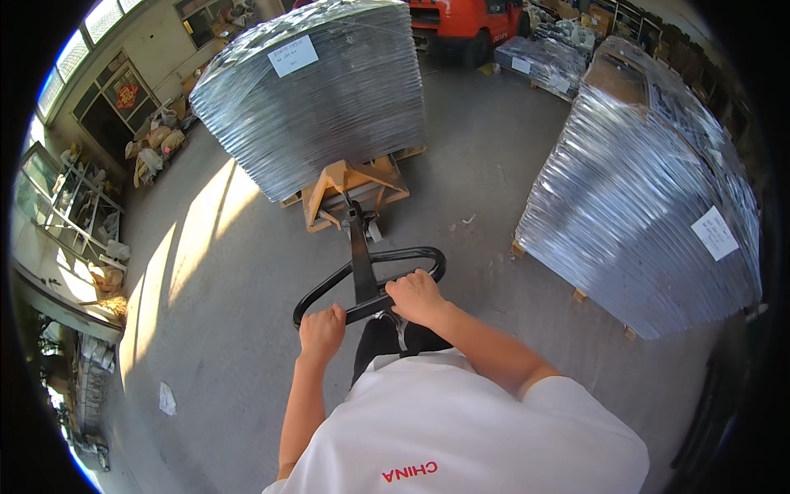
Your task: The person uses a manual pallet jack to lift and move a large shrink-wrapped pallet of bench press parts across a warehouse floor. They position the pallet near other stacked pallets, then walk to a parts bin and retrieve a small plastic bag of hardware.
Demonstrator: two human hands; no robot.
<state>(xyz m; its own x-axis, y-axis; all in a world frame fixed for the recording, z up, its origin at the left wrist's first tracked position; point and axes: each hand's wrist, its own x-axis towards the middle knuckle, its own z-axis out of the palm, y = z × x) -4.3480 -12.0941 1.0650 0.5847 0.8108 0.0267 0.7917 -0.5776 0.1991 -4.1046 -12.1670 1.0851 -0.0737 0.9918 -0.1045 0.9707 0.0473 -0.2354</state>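
Both my hands grip the black looped handle [360,311] of a pallet jack. My left hand [322,333] is closed round the handle's left end, and my right hand [415,297] wraps the near bar right of the middle. From the handle a dark shaft [360,255] runs forward to the jack's orange-yellow body [350,183]. Just beyond stands a tall stack wrapped in clear film [321,107], which sits on a wooden pallet [409,152]. A white paper label [293,57] is stuck on the wrapped stack. The forks are hidden beneath the load.
A second film-wrapped stack [634,198] stands on the right, on a pallet. Behind are a red forklift [465,25] and a low wrapped load [543,64]. Along the left wall are bags [160,140] and a metal rack [82,206]. White scrap [167,398] lies on the floor.
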